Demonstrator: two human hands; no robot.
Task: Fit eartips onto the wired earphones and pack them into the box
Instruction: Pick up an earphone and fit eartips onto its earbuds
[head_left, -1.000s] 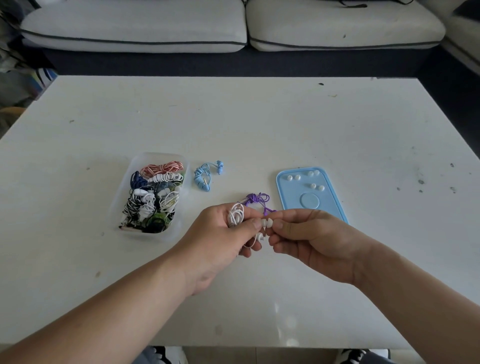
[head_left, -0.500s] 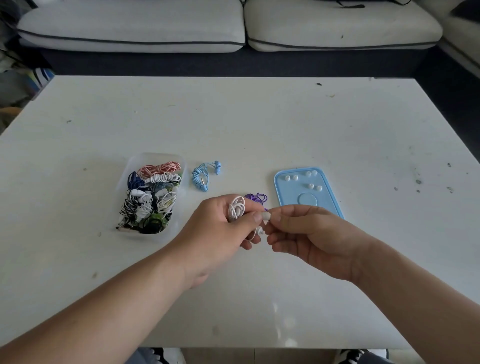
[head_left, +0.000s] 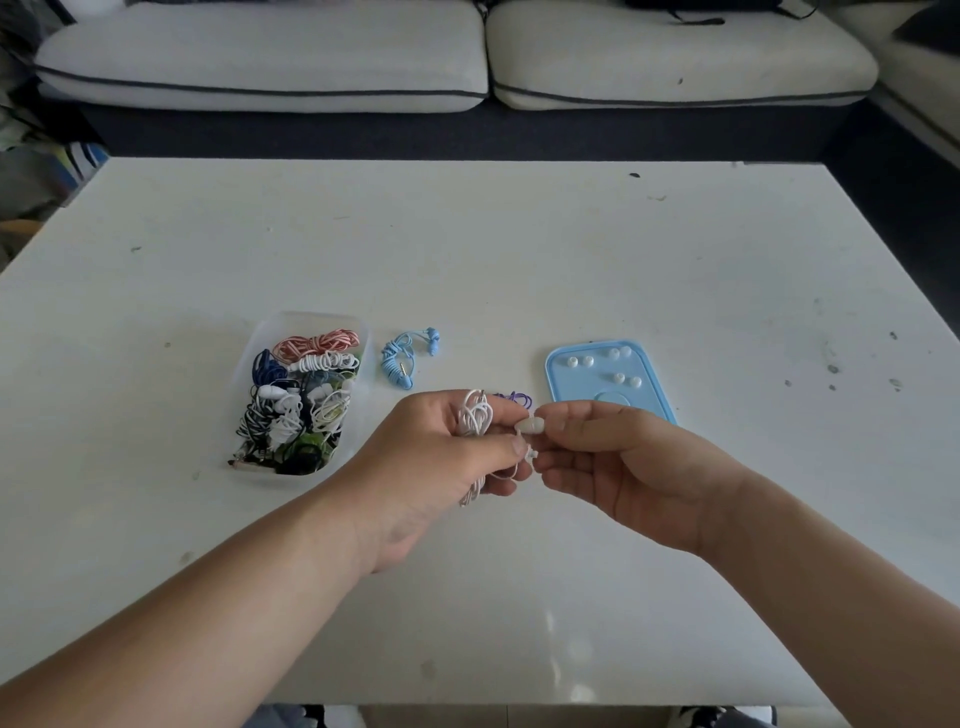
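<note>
My left hand (head_left: 441, 462) grips a coiled white wired earphone (head_left: 475, 415) above the table's middle. One white earbud (head_left: 530, 426) sticks out between both hands, and my right hand (head_left: 623, 467) pinches it with thumb and forefinger. Whether an eartip sits on it I cannot tell. A clear plastic box (head_left: 358, 332) at the left holds several coiled earphones. A blue lid (head_left: 660, 384) at the right carries several white eartips (head_left: 618, 378). A light blue earphone (head_left: 400, 358) lies beside the box. A purple earphone (head_left: 517, 399) shows just behind my fingers.
The white table (head_left: 571, 249) has small dark marks and its front edge runs near the bottom of the view. A pale sofa (head_left: 467, 57) stands beyond the far edge.
Both hands stayed joined at the white earbud and shifted slightly away from me. The purple earphone is now mostly hidden behind my fingers.
</note>
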